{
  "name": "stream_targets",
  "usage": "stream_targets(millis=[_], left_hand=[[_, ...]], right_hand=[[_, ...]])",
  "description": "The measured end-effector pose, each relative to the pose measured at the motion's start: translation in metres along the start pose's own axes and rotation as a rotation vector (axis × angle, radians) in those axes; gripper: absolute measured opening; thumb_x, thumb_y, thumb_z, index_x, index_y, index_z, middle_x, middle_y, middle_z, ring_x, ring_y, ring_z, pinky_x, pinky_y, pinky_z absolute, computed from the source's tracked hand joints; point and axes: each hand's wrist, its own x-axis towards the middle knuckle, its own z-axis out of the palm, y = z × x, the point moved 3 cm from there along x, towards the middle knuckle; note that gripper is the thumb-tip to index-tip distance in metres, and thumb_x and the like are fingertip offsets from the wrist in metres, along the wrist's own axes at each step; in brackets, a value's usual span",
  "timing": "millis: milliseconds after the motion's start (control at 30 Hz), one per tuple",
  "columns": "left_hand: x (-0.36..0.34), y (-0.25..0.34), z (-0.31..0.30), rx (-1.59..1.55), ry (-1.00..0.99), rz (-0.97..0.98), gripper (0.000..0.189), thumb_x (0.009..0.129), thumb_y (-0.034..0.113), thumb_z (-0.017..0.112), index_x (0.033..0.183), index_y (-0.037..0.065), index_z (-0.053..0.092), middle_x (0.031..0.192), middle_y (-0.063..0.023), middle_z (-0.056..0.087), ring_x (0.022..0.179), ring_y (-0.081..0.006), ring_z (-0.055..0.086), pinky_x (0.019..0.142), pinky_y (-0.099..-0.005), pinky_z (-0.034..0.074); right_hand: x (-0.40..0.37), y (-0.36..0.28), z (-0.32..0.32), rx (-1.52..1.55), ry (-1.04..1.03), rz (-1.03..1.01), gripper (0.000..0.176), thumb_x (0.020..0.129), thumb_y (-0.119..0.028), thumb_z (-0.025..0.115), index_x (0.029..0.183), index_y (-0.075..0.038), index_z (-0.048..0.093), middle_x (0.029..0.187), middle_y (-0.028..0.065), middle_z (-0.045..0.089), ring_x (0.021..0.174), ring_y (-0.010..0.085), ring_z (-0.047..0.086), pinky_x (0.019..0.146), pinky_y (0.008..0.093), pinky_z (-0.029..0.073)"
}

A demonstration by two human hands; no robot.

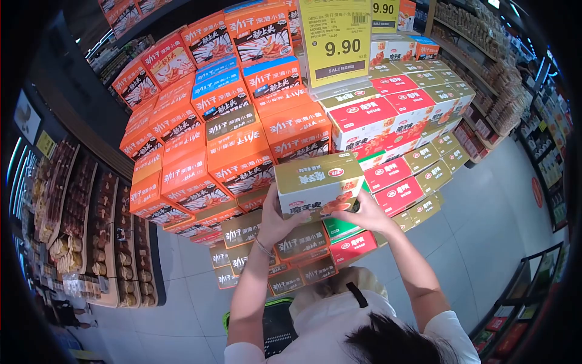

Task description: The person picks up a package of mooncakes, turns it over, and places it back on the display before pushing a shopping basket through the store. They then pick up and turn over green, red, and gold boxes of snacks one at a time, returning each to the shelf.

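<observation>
A gold-and-white snack box (pixel 319 176) is held up between my two hands, in front of the stacked display. My left hand (pixel 282 219) grips its left side and lower edge, with the thumb on the front face. On the other side my right hand (pixel 366 216) clasps the lower right corner, its thumb also across the front. Orange snack boxes (pixel 239 156) are piled just left of the held box. Red-topped boxes (pixel 364 113) and olive-topped boxes (pixel 418 156) stand in rows behind and to the right.
A yellow price sign (pixel 337 45) reading 9.90 rises from the display. Below my left forearm is a dark shopping basket (pixel 277 330) with a green rim. Shelves of packaged goods (pixel 91 224) line the left; more shelves (pixel 479 67) stand at the right. Tiled floor (pixel 479 236) surrounds the display.
</observation>
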Motion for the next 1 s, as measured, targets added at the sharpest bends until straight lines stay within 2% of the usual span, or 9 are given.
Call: stream_targets(millis=[33, 233, 333, 367, 467, 600, 700, 900, 1000], left_hand=[[0.000, -0.003, 0.000, 0.013, -0.029, 0.023, 0.077, 0.072, 0.002, 0.082, 0.137, 0.004, 0.041, 0.128, -0.0069, 0.055, 0.121, -0.0163, 0.053, 0.102, -0.0346, 0.046], [-0.006, -0.011, -0.005, 0.163, -0.048, 0.010, 0.079, 0.070, 0.009, 0.087, 0.135, 0.003, 0.043, 0.125, -0.0090, 0.059, 0.117, -0.0176, 0.057, 0.098, -0.0350, 0.048], [-0.001, -0.019, -0.008, 0.287, -0.092, -0.018, 0.078, 0.067, 0.012, 0.089, 0.132, 0.002, 0.046, 0.121, -0.0099, 0.063, 0.113, -0.0183, 0.060, 0.095, -0.0348, 0.050], [-0.001, -0.020, -0.007, 0.267, -0.062, 0.047, 0.077, 0.065, 0.014, 0.090, 0.128, 0.002, 0.049, 0.117, -0.0098, 0.064, 0.111, -0.0184, 0.061, 0.093, -0.0343, 0.050], [-0.001, -0.020, -0.006, 0.233, -0.061, 0.024, 0.077, 0.064, 0.014, 0.090, 0.128, 0.002, 0.048, 0.116, -0.0095, 0.064, 0.111, -0.0186, 0.061, 0.093, -0.0345, 0.049], [0.001, -0.034, -0.007, 0.216, -0.085, 0.069, 0.078, 0.063, 0.015, 0.091, 0.128, 0.002, 0.048, 0.119, -0.0096, 0.062, 0.113, -0.0188, 0.060, 0.094, -0.0353, 0.049], [0.001, -0.028, -0.004, 0.213, -0.028, 0.104, 0.082, 0.062, 0.016, 0.092, 0.129, 0.002, 0.047, 0.124, -0.0117, 0.060, 0.115, -0.0208, 0.059, 0.095, -0.0360, 0.049], [0.003, -0.023, -0.004, 0.460, -0.096, 0.032, 0.098, 0.058, 0.024, 0.094, 0.137, 0.002, 0.039, 0.127, -0.0150, 0.057, 0.118, -0.0262, 0.059, 0.097, -0.0374, 0.049], [0.000, -0.006, 0.001, 0.527, -0.005, 0.130, 0.105, 0.059, 0.026, 0.094, 0.140, 0.003, 0.033, 0.129, -0.0155, 0.057, 0.120, -0.0272, 0.059, 0.098, -0.0388, 0.050]], right_hand=[[0.003, 0.006, 0.000, -0.030, 0.017, 0.021, 0.074, 0.077, -0.022, 0.083, 0.138, -0.003, 0.046, 0.133, 0.0147, 0.055, 0.124, 0.0238, 0.054, 0.105, 0.0376, 0.040], [0.008, 0.002, -0.006, -0.131, 0.073, -0.156, 0.078, 0.072, -0.023, 0.085, 0.137, -0.004, 0.047, 0.132, 0.0159, 0.055, 0.125, 0.0284, 0.053, 0.103, 0.0392, 0.043], [0.009, 0.011, -0.003, -0.169, 0.154, -0.187, 0.081, 0.070, -0.024, 0.086, 0.138, -0.004, 0.047, 0.133, 0.0175, 0.054, 0.126, 0.0319, 0.052, 0.105, 0.0409, 0.042], [0.010, 0.018, -0.003, -0.208, 0.105, -0.131, 0.084, 0.069, -0.025, 0.087, 0.138, -0.005, 0.046, 0.134, 0.0181, 0.054, 0.126, 0.0333, 0.052, 0.106, 0.0416, 0.042], [0.009, 0.024, -0.005, -0.218, 0.113, -0.154, 0.085, 0.067, -0.026, 0.088, 0.138, -0.005, 0.046, 0.133, 0.0187, 0.054, 0.125, 0.0342, 0.052, 0.105, 0.0420, 0.043], [0.007, 0.018, -0.006, -0.188, 0.102, -0.111, 0.083, 0.067, -0.024, 0.088, 0.137, -0.005, 0.047, 0.133, 0.0169, 0.054, 0.126, 0.0309, 0.052, 0.106, 0.0406, 0.041], [0.008, 0.015, -0.006, 0.007, 0.143, -0.117, 0.081, 0.069, -0.018, 0.086, 0.138, -0.004, 0.045, 0.133, 0.0135, 0.054, 0.129, 0.0242, 0.049, 0.108, 0.0380, 0.038], [0.010, 0.014, -0.004, -0.133, 0.147, -0.149, 0.083, 0.072, -0.025, 0.085, 0.141, -0.003, 0.042, 0.134, 0.0175, 0.052, 0.129, 0.0280, 0.049, 0.108, 0.0401, 0.038], [0.011, 0.021, -0.004, -0.191, 0.122, -0.152, 0.083, 0.075, -0.031, 0.083, 0.141, -0.003, 0.042, 0.134, 0.0187, 0.052, 0.128, 0.0306, 0.050, 0.107, 0.0414, 0.039]])
